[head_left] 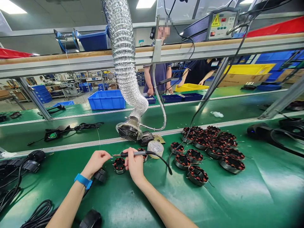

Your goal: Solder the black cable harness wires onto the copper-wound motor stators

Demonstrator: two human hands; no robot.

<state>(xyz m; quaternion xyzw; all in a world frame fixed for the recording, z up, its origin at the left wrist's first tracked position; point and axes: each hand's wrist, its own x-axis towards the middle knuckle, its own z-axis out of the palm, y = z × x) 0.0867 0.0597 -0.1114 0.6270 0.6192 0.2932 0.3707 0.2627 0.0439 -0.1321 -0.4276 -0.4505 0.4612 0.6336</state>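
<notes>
In the head view, a soldering iron (140, 153) is grasped by the right hand (135, 166), like a pen, with its tip directed to the left. By the left hand (98, 161), thumb and finger are pressed together, and a small wire end (111, 157) is pinched between them, close to the iron tip; whether the two are touching cannot be told. A blue band (83, 180) is worn on the left wrist.

Just below the iron tip, a wound ring (119, 169) is placed on the green bench (147, 202), between the two hands. Under the left hand, a black part (101, 175) can be seen. Behind the right hand, a second ring is partly hidden, and a round pale container (155, 149) with silvery filling is set beside it.

To the right, many similar rings (215, 144) are gathered, some of them touching. On the left side, black cables (38, 213) are laid. Above the bench, a silver duct (125, 63) is hung, ended by a round dark grille (128, 133). Farther away, a blue bin (106, 100) is placed on another bench, where two persons are seen standing.
</notes>
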